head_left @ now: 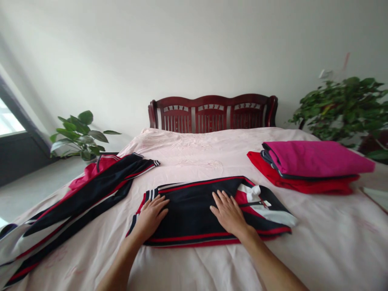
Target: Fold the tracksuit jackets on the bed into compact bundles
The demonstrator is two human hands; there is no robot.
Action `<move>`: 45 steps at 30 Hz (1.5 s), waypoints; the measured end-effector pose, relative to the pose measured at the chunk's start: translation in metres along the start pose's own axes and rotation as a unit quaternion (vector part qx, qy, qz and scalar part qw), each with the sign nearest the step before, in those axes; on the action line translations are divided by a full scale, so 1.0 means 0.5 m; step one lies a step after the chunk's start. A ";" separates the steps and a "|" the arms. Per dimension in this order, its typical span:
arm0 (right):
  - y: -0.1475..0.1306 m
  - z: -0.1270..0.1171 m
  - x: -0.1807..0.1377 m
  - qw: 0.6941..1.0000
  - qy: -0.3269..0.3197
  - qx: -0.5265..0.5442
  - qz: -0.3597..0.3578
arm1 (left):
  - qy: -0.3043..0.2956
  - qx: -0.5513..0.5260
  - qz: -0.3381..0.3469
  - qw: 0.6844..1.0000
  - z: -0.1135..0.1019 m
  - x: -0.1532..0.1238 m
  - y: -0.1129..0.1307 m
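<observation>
A navy jacket (190,210) with red and white stripes lies folded into a long flat shape on the bed, its white and red collar end to the right. My left hand (153,214) rests flat on its left end, beside the white-striped cuff or hem, fingers stretched out. Over the right part, just left of the collar, my right hand (228,211) lies palm down with its fingers spread. Neither hand grips the cloth. Whatever lies under the palms is hidden.
Unfolded navy, red and white clothing (91,198) sprawls along the bed's left side. A folded stack with a magenta garment (321,158) on top sits at the right. The pink bedsheet (194,266) is wrinkled. Beyond stand a dark wooden headboard (212,115) and potted plants (81,133).
</observation>
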State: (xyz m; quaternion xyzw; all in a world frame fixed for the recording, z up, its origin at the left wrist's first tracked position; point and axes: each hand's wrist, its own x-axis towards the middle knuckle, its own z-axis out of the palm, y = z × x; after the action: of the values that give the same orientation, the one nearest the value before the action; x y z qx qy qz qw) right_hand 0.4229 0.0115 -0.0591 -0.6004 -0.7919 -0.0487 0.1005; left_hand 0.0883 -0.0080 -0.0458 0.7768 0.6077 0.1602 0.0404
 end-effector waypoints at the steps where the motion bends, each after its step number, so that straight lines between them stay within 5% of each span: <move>1: 0.003 0.000 0.001 1.000 -0.004 0.000 0.012 | 0.016 -0.017 -0.040 0.999 -0.004 -0.002 -0.020; 4: 0.006 -0.002 0.000 1.000 -0.007 0.010 0.023 | 0.043 -0.043 -0.172 0.983 -0.006 -0.015 -0.083; 8: 0.002 -0.003 -0.003 0.999 -0.003 0.025 0.029 | 0.043 -0.133 -0.237 0.962 0.001 -0.026 -0.143; 13: 0.001 -0.005 -0.007 0.999 0.011 0.042 0.032 | 0.005 -0.306 -0.321 0.896 -0.036 -0.026 -0.136; 18: -0.001 -0.008 -0.009 0.998 0.018 0.052 0.034 | -0.129 -0.490 -0.301 0.808 -0.093 -0.038 -0.076; 24: -0.004 -0.009 -0.008 0.998 0.025 0.054 0.034 | -0.035 -0.472 -0.239 0.848 -0.114 -0.044 -0.046; 29: -0.006 -0.011 -0.008 0.997 0.043 0.049 0.038 | -0.129 -0.598 -0.311 0.727 -0.114 -0.063 -0.046; 32: -0.024 -0.021 -0.006 0.995 0.073 0.061 0.025 | -0.112 -0.639 -0.343 0.679 -0.107 -0.070 -0.050; 39: -0.109 -0.036 -0.007 0.978 0.057 0.172 -0.107 | -0.033 -0.676 -0.363 0.641 -0.080 -0.073 -0.069; 45: -0.068 -0.051 0.003 0.948 0.076 0.303 -0.065 | -0.014 -0.660 -0.389 0.643 -0.061 -0.076 -0.090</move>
State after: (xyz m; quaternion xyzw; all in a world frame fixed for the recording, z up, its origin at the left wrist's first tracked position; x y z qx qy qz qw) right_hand 0.3924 -0.0014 -0.0324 -0.4835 -0.7966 0.1416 0.3342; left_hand 0.0294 -0.0366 -0.0362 0.2390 0.5865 0.4771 0.6093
